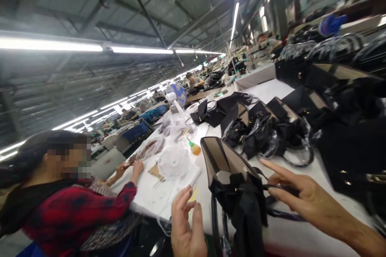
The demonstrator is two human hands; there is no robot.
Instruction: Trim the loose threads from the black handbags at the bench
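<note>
A black handbag (239,192) with a beige lining stands on the white table in front of me, its mouth gaping and dark straps hanging down. My left hand (189,225) is raised just left of the bag, fingers apart, holding nothing. To the bag's right is my right hand (294,192), its index finger stretched toward the bag. A dark handle (282,188) of the bag runs between that hand's fingers, which close loosely on it. Another part of the handle lies beneath the hand.
More black handbags (268,124) crowd the right side of the white table (177,190). A small white fan (174,162), an orange bottle with a green tip (194,148) and a tan piece (156,172) lie left. A co-worker in a red checked shirt (81,213) handles brown pieces (149,148).
</note>
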